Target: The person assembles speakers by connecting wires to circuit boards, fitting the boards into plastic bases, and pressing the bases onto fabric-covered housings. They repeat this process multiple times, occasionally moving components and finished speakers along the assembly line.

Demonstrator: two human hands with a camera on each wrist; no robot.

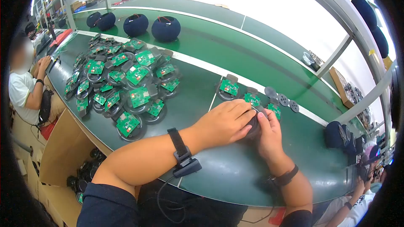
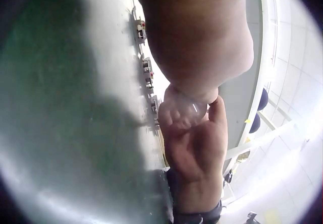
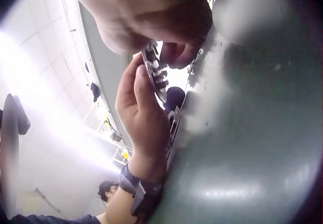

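Both hands are together over the right half of the green table. My left hand [image 1: 229,122] grips a dark round part [image 1: 253,129] from the left, its fingers curled over the top. Opposite it, my right hand [image 1: 270,138] holds the same part, thumb laid along its edge. Seen from the right wrist, the part's rim [image 3: 155,72] is edge-on, with several small prongs along it, pinched by the left hand [image 3: 144,98]. In the left wrist view a glossy clear curve [image 2: 194,108] shows at the right hand [image 2: 194,148]. The fingers hide most of the part.
Just beyond the hands lie a few round parts with green circuit boards [image 1: 229,87] and dark discs with holes [image 1: 283,99]. A big heap of such board parts [image 1: 136,75] covers the left. Dark blue round housings [image 1: 166,29] stand behind. A cardboard box [image 1: 67,151] is at lower left.
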